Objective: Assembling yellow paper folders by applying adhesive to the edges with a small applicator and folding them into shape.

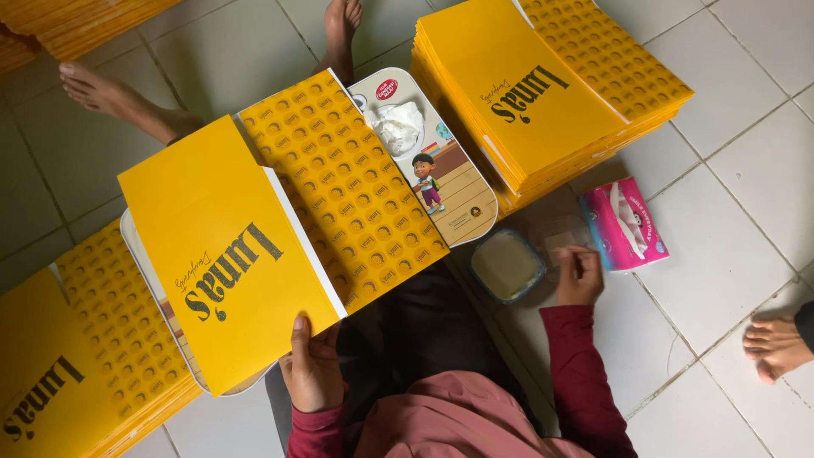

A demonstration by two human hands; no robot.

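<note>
Sleeves: long, dusty maroon-red fabric, reaching both wrists, softly creased.
Upper garment: the same maroon-red cloth, draped in loose folds at the lower edge.
Legs: covered in plain black fabric.
Hands: left hand (312, 373) and right hand (579, 276) bare, no rings, no watch.
Feet: bare.

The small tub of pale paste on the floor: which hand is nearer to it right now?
Right. The right hand rests on the floor just beside the tub of pale paste, on its right. The left hand is farther off, gripping the lower edge of the yellow folded sheet.
</note>
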